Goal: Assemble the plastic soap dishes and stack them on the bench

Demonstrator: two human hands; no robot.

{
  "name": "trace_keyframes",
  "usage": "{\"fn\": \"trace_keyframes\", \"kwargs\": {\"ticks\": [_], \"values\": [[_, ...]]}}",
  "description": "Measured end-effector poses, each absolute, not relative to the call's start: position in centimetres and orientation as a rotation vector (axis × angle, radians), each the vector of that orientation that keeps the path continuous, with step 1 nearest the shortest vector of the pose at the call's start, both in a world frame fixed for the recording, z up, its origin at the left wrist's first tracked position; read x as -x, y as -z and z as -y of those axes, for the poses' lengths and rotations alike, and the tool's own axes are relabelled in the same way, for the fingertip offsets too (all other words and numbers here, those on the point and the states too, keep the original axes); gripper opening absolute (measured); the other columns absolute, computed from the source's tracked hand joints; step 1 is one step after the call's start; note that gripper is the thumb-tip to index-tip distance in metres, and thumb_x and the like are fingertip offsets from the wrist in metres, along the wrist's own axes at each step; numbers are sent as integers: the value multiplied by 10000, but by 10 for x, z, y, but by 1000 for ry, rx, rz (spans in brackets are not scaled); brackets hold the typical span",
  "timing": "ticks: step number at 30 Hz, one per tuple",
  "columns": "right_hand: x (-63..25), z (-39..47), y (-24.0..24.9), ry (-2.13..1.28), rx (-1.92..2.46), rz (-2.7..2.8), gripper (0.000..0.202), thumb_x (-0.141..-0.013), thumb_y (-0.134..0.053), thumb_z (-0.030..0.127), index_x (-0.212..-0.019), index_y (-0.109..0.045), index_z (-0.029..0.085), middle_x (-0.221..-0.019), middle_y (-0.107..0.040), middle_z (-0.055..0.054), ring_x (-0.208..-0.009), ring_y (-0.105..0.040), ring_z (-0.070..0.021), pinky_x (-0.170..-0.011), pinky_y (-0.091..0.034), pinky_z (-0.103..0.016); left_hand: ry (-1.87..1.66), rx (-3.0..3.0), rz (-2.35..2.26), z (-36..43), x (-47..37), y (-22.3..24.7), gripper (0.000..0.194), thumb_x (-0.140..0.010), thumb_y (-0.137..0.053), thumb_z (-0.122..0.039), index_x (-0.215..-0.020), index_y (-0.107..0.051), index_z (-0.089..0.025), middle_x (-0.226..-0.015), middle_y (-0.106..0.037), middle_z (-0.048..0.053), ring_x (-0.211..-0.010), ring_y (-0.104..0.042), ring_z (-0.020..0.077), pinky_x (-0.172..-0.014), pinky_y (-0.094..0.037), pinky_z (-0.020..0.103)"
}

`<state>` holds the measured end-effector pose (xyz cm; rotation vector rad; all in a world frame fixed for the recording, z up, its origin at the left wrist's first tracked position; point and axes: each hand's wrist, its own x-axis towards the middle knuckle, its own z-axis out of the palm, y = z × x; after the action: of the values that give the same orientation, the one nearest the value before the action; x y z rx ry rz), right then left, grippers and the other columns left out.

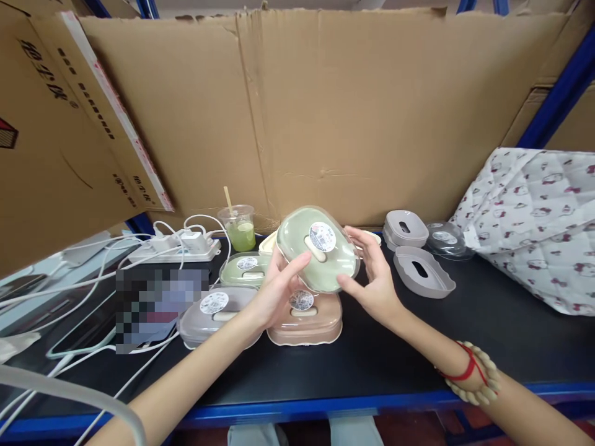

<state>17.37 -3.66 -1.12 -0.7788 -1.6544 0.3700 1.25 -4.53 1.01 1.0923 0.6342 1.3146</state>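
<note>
A green box with a clear lid and a round sticker (335, 255) is held up in the middle, tilted, between both hands. My left hand (277, 290) grips its left lower side, thumb on the lid near the beige handle. My right hand (374, 279) holds its right edge between thumb and fingers. Below it on the black table lies a pink box (307, 325). To the left are a grey box (198, 322) and another green box (230, 269), both with clear lids. A cream box (267, 243) is partly hidden behind the held one.
Grey trays (425, 282) and a clear lid (449, 238) stand at the right, beside a patterned quilted cloth (534, 229). A green drink cup (242, 232), power strip (199, 249) and white cables are at the left. Cardboard (348, 124) walls the back.
</note>
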Motion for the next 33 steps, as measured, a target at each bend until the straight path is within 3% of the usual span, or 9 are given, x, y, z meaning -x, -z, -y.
{"fn": "trace_keyframes", "kwargs": {"ticks": [3,8,15,19,23,28,33], "values": [[-173,34,10,-648,790,1552,676,-730,-605,548,-1312,-405,268,-1239,-558,-87,-1160,-518,-251,-955,-450,-444,-1343,-1209,-634,44,-10,-7,678,-643,-731,-347,-1257,-454,-273,-1268,-566,60,-1184,-504,288,-935,-472,403],[-171,35,2,-889,740,1496,566,-681,-657,531,-1147,-541,231,-1161,-636,-69,-1056,-597,-247,-881,-502,-395,-1326,-1353,-618,44,-8,-5,616,-681,-691,-370,-1246,-473,-255,-1230,-587,65,-1190,-502,278,-981,-438,407],[-187,25,-10,-666,757,1354,533,-672,-632,567,-1069,-575,216,-1107,-654,-66,-1034,-596,-242,-868,-492,-378,-1451,-1526,-617,41,-6,-7,571,-734,-650,-391,-1253,-455,-256,-1186,-601,82,-1082,-580,234,-875,-500,365],[-210,6,-17,-644,875,995,452,-714,-562,565,-1012,-573,226,-1099,-639,-44,-1046,-583,-235,-841,-510,-371,-1561,-1579,-690,38,-3,-9,407,-781,-590,-371,-1153,-501,-230,-1049,-644,75,-978,-621,212,-742,-529,326],[-234,-13,-14,-825,1038,882,361,-691,-563,501,-949,-557,248,-1069,-629,-21,-978,-600,-219,-725,-546,-352,-1664,-1647,-798,37,-1,-12,230,-785,-570,-315,-991,-563,-215,-940,-663,42,-914,-628,182,-791,-506,329],[-246,-22,-7,-911,1182,891,301,-581,-613,406,-828,-563,241,-957,-637,-10,-916,-587,-205,-601,-520,-276,-1706,-1738,-963,33,1,-14,133,-778,-541,-271,-883,-594,-211,-985,-663,38,-940,-605,183,-815,-475,338],[-255,-22,-18,-878,1246,837,294,-604,-491,472,-774,-551,240,-737,-649,-2,-744,-609,-206,-537,-485,-281,-1701,-1719,-989,32,3,-14,129,-781,-507,-278,-845,-595,-209,-970,-667,27,-944,-598,185,-833,-460,340]]}}
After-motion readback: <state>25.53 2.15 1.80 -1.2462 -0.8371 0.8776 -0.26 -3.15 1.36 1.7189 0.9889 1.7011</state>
